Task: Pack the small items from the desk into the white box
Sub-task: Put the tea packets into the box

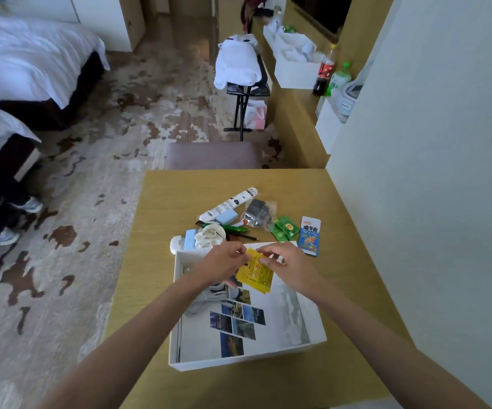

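The white box sat nearest on the table. Above its far end, left hand and right hand pinched a yellow sachet, apparently by its top edge, long axis hanging toward the box floor.

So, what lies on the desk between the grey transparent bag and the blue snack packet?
In the head view, the green tea sachets lie between the grey bag and the blue snack packet, on the bare desk.
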A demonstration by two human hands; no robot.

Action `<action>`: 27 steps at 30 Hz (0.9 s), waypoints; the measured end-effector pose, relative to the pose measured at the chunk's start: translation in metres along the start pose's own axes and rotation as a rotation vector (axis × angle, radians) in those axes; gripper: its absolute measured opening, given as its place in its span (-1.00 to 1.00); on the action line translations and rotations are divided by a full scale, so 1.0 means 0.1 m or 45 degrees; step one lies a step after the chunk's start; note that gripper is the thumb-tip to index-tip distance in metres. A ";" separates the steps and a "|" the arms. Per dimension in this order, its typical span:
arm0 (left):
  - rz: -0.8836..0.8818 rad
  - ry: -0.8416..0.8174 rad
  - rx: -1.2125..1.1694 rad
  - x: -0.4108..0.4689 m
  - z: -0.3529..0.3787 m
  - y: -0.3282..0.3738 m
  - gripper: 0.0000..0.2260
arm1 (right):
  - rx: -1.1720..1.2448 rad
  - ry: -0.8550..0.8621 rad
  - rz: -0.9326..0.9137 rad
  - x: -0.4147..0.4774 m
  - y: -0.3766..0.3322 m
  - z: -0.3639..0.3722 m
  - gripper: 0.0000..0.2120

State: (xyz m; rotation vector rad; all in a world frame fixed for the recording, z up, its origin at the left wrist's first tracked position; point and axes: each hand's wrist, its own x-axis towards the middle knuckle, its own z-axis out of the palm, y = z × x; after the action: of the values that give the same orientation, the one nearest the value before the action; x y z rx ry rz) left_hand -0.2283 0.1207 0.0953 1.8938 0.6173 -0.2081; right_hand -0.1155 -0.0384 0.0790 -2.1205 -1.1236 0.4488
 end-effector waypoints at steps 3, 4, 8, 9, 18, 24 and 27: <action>0.021 0.061 0.085 -0.04 0.15 0.04 -0.83 | -0.036 -0.169 0.005 0.01 0.11 -0.13 -0.82; 0.025 0.072 0.118 -0.06 0.20 0.06 -0.82 | -0.057 -0.236 0.003 0.01 0.14 -0.16 -0.83; 0.056 0.122 0.268 -0.13 0.38 0.06 -0.82 | -0.237 -0.428 -0.017 0.00 0.25 -0.20 -0.89; 0.043 0.120 0.297 -0.16 0.44 0.03 -0.81 | -0.305 -0.485 -0.035 -0.02 0.28 -0.18 -0.89; -0.143 -0.099 0.377 -0.11 0.81 -0.23 -0.87 | -0.899 -0.883 -0.262 -0.14 0.48 -0.01 -0.91; -0.197 -0.200 0.429 -0.06 1.02 -0.44 -0.78 | -1.199 -0.953 -0.386 -0.28 0.54 0.14 -0.87; -0.240 -0.320 0.365 -0.05 1.06 -0.49 -0.75 | -1.327 -0.934 -0.470 -0.26 0.51 0.14 -0.89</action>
State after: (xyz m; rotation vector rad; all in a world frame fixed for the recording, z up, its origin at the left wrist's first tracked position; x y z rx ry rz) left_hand -0.2423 0.0375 0.0151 2.0384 0.6179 -0.6762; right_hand -0.1091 -0.0741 0.0326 -2.5286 -2.5476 0.5462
